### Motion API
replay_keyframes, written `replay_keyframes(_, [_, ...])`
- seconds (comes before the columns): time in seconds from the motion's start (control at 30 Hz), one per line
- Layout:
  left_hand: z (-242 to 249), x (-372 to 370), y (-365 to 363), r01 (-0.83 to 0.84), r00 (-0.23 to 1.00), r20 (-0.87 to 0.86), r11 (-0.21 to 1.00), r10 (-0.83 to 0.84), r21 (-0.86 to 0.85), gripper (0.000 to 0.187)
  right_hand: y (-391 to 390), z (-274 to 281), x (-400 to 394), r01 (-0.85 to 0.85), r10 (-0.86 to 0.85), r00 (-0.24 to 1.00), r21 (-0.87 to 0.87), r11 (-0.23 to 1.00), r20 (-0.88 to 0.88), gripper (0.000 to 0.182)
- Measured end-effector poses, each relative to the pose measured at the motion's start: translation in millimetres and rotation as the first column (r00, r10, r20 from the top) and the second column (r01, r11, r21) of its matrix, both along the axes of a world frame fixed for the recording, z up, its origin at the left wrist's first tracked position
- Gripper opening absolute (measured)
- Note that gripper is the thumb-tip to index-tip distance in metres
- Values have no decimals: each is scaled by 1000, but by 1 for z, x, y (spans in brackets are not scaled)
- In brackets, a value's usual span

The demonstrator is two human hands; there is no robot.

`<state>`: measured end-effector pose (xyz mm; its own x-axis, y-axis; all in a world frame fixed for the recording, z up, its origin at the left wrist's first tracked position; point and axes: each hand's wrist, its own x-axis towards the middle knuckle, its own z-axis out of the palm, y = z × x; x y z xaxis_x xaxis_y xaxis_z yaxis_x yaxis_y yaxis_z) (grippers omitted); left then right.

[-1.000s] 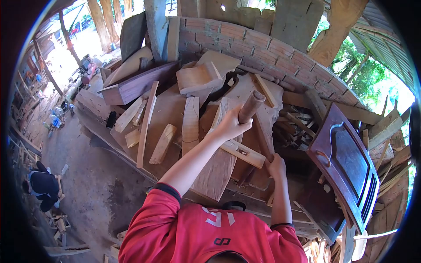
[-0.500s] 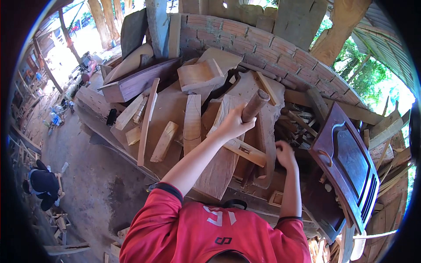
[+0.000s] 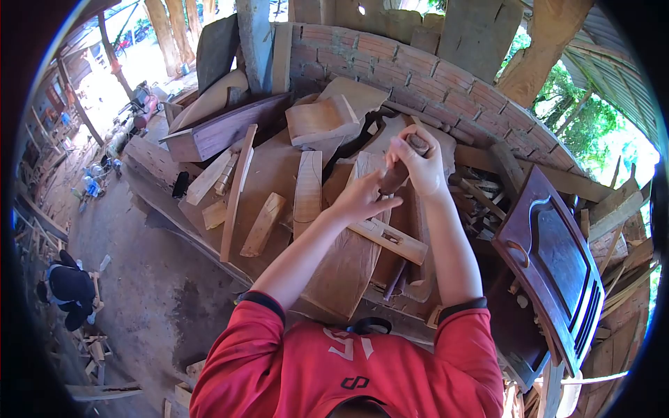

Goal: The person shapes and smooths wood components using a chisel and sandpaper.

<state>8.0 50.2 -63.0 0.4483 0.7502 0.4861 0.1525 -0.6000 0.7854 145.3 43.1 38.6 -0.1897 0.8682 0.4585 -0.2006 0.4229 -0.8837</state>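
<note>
Open-sided wood shed, brick wall (image 3: 446,76) behind a heap of offcuts on a dirt floor (image 3: 146,279). Both hands are closed on a round wooden stick (image 3: 398,171) held tilted over the heap: left hand (image 3: 362,198) wraps the lower part, right hand (image 3: 418,164) grips the top end just above it, the two nearly touching. Judgement: a firm two-handed hold with wrists in line would keep the stick steady, and it should stay clear of the loose wood. Under the hands lie a wide curved plank (image 3: 348,258) and a notched bar (image 3: 387,238). Thick block (image 3: 320,120) higher up. Dark cabinet door (image 3: 550,265) leans close on the right and crowds that side. Another person (image 3: 66,289) crouches far left.
</note>
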Motion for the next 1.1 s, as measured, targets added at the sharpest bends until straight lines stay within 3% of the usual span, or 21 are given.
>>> replay_keyframes(0.03, [-3,-12,1,-62,979,-184,988,89,144,56,4,-4,1,-1,1,1000,1,1000,0,16])
replay_keyframes(0.07, [-9,-25,6,-34,943,-331,999,43,35,78,6,-10,2,51,-51,993,-3,999,-102,15])
replay_keyframes(0.1, [-20,-35,9,-32,942,-334,999,41,31,78,7,-13,3,102,-103,973,-16,995,-204,15])
replay_keyframes(0.17, [-47,-49,8,-94,878,-441,970,186,223,81,7,-14,6,92,-101,964,-44,995,-246,13])
replay_keyframes(0.2, [-52,-48,5,-94,877,-443,971,185,219,81,8,-14,7,58,-68,964,-47,997,-256,13])
replay_keyframes(0.27, [-62,-46,-2,-138,775,-620,990,126,29,90,9,-15,5,25,-38,964,-55,998,-264,13])
replay_keyframes(0.5, [-70,-46,-5,-109,757,-646,994,101,28,89,23,-19,6,114,-129,947,-69,991,-295,15])
replay_keyframes(0.77, [-67,-48,-2,-82,758,-648,996,75,19,92,61,-36,43,238,-370,855,-360,902,-363,22])
replay_keyframes(1.1, [-70,-48,2,-57,759,-648,998,53,14,92,81,-46,48,274,-436,840,-440,855,-323,21])
